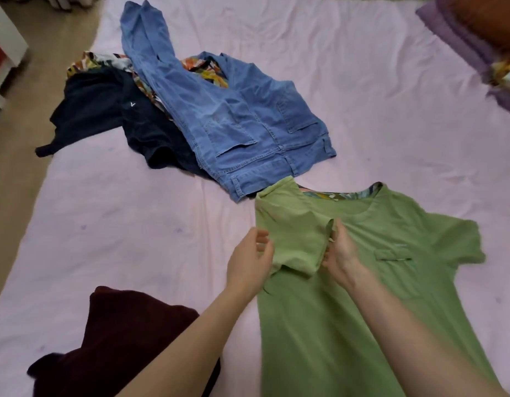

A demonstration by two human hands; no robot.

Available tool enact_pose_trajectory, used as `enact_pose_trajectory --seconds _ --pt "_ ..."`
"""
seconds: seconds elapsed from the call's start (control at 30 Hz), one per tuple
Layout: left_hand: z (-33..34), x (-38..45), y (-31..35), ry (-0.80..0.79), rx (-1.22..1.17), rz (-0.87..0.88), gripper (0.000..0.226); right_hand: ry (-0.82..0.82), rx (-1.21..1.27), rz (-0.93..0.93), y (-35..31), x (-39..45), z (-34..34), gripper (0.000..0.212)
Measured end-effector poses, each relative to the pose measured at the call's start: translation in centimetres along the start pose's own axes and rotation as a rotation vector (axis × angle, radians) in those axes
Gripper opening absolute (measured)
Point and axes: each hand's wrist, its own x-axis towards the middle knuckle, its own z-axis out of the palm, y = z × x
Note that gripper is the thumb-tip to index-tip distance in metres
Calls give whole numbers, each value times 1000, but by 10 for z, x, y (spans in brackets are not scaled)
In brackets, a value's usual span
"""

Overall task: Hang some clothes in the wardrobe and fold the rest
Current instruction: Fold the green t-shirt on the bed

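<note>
A green T-shirt [391,282] lies flat on the pink bed sheet [133,224], chest pocket up, its left sleeve folded inward over the chest. My right hand [341,253] pinches the hem of that folded sleeve. My left hand [252,260] hovers at the shirt's folded left edge with loosely curled fingers that hold nothing. Further up the bed lie blue jeans [233,118], a navy shirt [104,116] and a patterned garment [96,60] partly hidden under them. A dark maroon garment [127,325] lies near my left forearm.
Purple bedding with an orange pillow [477,32] lies at the bed's top right. A white piece of furniture [4,53] stands on the floor to the left. Another patterned cloth peeks from under the green shirt's collar [334,195].
</note>
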Motion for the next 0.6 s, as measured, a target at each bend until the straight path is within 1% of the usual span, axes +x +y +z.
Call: enact_pose_trajectory --seconds 0.03,0.1,0.17,0.2,0.27,0.33,0.37,0.47,0.53,0.57,0.6 --pt "3 -1 -11 -3 234 89 31 38 -118 9 -4 1 -8 50" --pt "11 -5 -29 -112 598 281 45 69 -311 -5 -6 7 -17 41" --pt "18 -5 -39 -188 797 430 46 89 -453 -62 1 20 -21 29" --pt "21 -3 -42 -195 861 482 43 118 -507 -100 7 27 -21 24" --pt "28 3 -52 -163 943 569 34 209 -634 -169 17 38 -18 20" --pt "30 9 -58 -125 946 673 16 268 -760 -255 22 39 -10 33" --pt "31 10 -60 -127 932 713 12 292 -793 -308 23 36 -7 39" --pt "29 9 -64 -175 973 792 27 361 -779 -422 27 30 -6 42" --pt "27 2 -65 -216 1000 850 30 404 -784 -422 36 26 -13 45" --pt "26 0 -65 -216 974 867 32 432 -829 -445 42 25 -16 48" --pt "25 -2 -63 -208 931 860 33 471 -904 -508 47 22 -17 52"
